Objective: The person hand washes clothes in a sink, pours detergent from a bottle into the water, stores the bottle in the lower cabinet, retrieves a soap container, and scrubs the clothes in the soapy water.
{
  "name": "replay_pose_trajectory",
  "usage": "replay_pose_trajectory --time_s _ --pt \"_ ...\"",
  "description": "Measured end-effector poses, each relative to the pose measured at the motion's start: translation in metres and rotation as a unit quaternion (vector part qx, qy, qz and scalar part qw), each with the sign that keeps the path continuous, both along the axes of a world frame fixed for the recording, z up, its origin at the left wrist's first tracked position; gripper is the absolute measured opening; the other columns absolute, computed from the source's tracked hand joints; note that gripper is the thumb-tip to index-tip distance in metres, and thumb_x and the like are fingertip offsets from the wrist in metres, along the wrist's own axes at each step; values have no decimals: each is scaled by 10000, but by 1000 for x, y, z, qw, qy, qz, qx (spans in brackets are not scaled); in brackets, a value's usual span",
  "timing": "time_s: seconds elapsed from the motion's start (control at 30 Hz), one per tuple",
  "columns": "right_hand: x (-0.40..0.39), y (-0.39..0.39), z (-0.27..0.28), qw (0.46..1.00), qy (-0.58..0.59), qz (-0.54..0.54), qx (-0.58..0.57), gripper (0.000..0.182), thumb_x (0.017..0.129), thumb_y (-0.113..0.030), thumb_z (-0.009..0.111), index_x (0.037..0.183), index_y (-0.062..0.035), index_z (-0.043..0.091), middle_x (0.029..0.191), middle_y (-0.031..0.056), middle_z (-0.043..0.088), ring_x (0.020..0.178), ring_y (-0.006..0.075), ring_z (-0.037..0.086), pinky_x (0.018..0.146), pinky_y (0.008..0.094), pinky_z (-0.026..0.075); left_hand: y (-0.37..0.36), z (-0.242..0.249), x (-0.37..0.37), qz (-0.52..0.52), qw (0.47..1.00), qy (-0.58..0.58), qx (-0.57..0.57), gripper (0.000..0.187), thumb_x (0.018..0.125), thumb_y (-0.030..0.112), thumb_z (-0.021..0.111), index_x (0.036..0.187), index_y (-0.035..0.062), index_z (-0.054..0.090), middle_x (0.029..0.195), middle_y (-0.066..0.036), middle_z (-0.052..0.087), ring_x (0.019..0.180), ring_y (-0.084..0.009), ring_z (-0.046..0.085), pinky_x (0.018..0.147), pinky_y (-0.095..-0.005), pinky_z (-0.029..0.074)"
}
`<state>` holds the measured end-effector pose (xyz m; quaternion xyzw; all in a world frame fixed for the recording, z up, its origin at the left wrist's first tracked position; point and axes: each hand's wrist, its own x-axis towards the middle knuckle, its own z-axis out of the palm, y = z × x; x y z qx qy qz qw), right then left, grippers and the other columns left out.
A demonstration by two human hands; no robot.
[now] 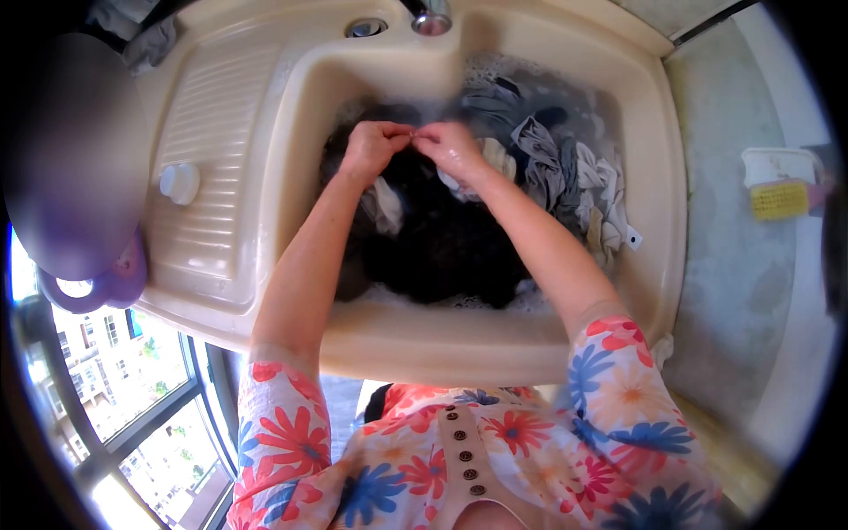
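My left hand [373, 148] and my right hand [452, 148] meet fingertip to fingertip over the sink basin [305, 177]. Both are closed in a pinch; whatever lies between the fingertips is too small to make out. Under them a black garment [450, 252] lies soaked in sudsy water, and a white cloth [383, 208] shows below my left hand. Beside my right wrist is a cream cloth [499, 157]. Grey clothes [541, 159] and a white piece of laundry [601, 185] are heaped along the basin's right side.
A faucet [432, 19] overhangs the back rim. To the left, a white cap-like object [180, 183] sits on the ribbed washboard [208, 159], near a purple plastic item [115, 278]. A yellow brush [780, 200] hangs by the right wall. Windows [115, 371] are at lower left.
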<state>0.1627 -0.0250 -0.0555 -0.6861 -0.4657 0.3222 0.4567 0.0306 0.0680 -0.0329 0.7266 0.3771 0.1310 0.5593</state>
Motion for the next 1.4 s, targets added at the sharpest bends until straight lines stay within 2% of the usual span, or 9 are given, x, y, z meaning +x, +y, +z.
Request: replay_pose_trajectory --time_s 0.23,0.43,0.5,0.6,0.7,0.93,1.03,1.23,1.4 --pt "10 -6 19 995 96 5 4 254 802 -220 611 847 28 641 717 99 640 664 141 595 627 274 454 -21 21 13 5 973 5 232 173 706 127 622 865 73 667 833 -103 646 722 -210 616 676 -289 473" --pt "39 -40 69 953 301 16 0 206 843 -179 582 910 12 619 803 59 630 713 113 590 642 243 457 -46 43 35 18 967 -97 235 132 672 153 631 782 92 673 769 -97 620 736 -279 593 689 -338 470" --pt "55 -59 74 977 198 -1 -75 187 825 -184 589 834 -3 634 731 45 626 666 91 582 593 241 450 -49 33 45 -23 982 -116 147 123 665 152 638 768 97 676 750 -99 613 737 -274 589 697 -340 466" --pt "73 -82 31 985 25 8 -173 174 776 -190 602 743 -22 636 618 63 603 576 130 576 539 271 439 -53 12 38 -105 967 -12 232 263 624 198 679 874 117 663 892 -103 602 866 -285 558 770 -353 452" --pt "63 -86 13 969 -236 28 -69 185 709 -218 568 659 -43 604 633 157 573 614 330 575 577 394 456 -60 5 35 -156 950 44 268 364 599 242 699 942 135 641 991 -104 580 937 -303 529 796 -369 445" --pt "51 -75 11 910 -388 35 -140 187 720 -232 552 697 -60 625 704 165 600 687 363 578 608 466 447 -68 1 41 -139 952 69 265 274 626 263 676 871 142 659 838 -111 608 836 -291 568 739 -373 463" --pt "65 -69 4 943 -310 34 -115 208 756 -243 556 728 -50 628 650 129 606 610 288 598 570 405 461 -61 0 36 -125 966 30 223 253 650 226 667 870 103 665 826 -117 624 783 -273 595 725 -350 469" --pt "79 -94 30 964 212 53 -150 198 865 -190 529 809 -18 607 665 -5 568 590 60 504 543 200 412 -54 1 36 -132 973 23 189 260 675 199 655 906 79 662 858 -125 640 781 -252 617 726 -321 475" --pt "77 -95 36 965 197 68 -160 160 868 -137 520 895 1 595 738 16 595 642 72 529 597 204 438 -53 4 35 -137 975 16 175 260 675 208 646 904 88 663 855 -126 636 783 -262 612 726 -329 474"
